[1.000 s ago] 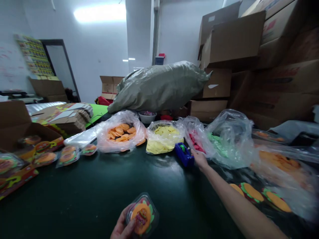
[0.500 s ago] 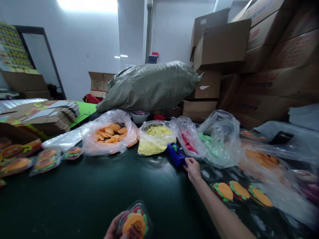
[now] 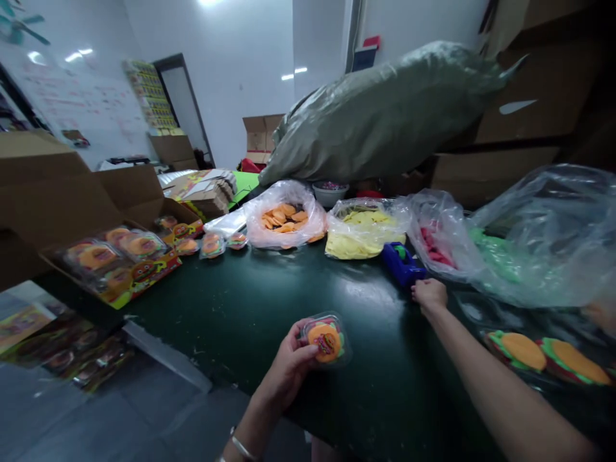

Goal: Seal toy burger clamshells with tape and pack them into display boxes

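Pack [image 3: 329,340] shows whole now, grasped by our left hand [image 3: 290,359]. Our right hand [image 3: 431,295] stays beside tape dispenser [image 3: 402,265], grip unclear.

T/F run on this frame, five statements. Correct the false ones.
1. The left hand holds a burger pack. True.
2. The right hand is inside the green bag. False: it is at the near end of the blue tape dispenser.
3. The yellow bag stands between the orange bag and the pink bag. True.
4. The left wrist is bare. False: it wears a bracelet.
5. The open box on the left holds packs. True.
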{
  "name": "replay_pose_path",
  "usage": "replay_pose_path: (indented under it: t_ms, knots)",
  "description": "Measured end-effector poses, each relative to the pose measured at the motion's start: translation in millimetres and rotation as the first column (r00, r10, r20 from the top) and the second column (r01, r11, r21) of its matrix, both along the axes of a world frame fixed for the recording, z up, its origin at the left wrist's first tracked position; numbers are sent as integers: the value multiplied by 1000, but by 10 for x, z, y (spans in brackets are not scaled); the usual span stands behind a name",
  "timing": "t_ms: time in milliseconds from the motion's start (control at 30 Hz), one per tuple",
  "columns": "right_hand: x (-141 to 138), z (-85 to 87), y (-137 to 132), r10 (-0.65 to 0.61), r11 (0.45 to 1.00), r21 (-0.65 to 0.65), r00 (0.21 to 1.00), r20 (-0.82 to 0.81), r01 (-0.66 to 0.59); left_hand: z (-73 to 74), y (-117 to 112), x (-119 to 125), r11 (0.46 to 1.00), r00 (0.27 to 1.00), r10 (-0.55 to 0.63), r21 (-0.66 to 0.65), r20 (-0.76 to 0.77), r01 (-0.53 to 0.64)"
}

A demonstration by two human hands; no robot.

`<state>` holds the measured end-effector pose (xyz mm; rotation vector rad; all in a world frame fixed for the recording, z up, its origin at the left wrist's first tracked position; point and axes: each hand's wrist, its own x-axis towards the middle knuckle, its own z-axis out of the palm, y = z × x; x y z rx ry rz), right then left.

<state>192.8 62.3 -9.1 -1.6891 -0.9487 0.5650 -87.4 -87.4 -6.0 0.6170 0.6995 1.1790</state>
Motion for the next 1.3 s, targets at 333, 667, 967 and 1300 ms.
replay_pose_path:
  t_ms: [333,667,967,1300]
  knots:
    - [-438,-37,-1950,487,872,237,723,-490,-428,-57,-507,273,986,984,-168,-17,-53,168]
    - [-225,3,-2407,449,886,314,800,-398,-341,134,-733,615,913,846,-387,-23,-365,408]
    - [-150,-193,-2075,42,921,366,900,-435,135,-122,-794,1574,992,998,12,-125,65,-4]
    - [-23,-198,-2194,72,919,367,854,-516,144,69,-811,1940,997,992,60,-48,107,-55]
